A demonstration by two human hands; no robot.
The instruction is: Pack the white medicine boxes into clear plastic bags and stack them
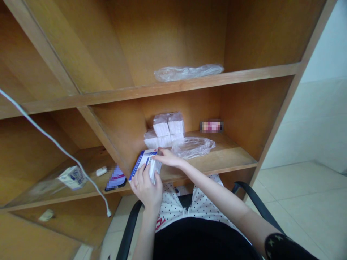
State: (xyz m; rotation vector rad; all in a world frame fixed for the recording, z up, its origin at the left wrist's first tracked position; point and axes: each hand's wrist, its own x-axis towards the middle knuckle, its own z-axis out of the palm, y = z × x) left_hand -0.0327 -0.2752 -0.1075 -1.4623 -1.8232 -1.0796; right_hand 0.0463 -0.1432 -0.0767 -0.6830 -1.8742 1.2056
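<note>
My left hand (146,187) grips a white and blue box (143,161) by its near end, holding it at the front edge of the wooden shelf (230,159). Fingers of my right hand (166,157) pinch the box's open top end, where a small white packet shows. Behind my hands stands a stack of white wrapped packets (165,130), and a crumpled clear plastic bag (193,147) lies beside it.
A phone (116,178), a small white carton (72,177) and a small white object (101,171) lie on the left shelf. A white cable (54,142) hangs across it. Another clear bag (187,72) lies on the upper shelf. I sit on a black-armed chair (252,196).
</note>
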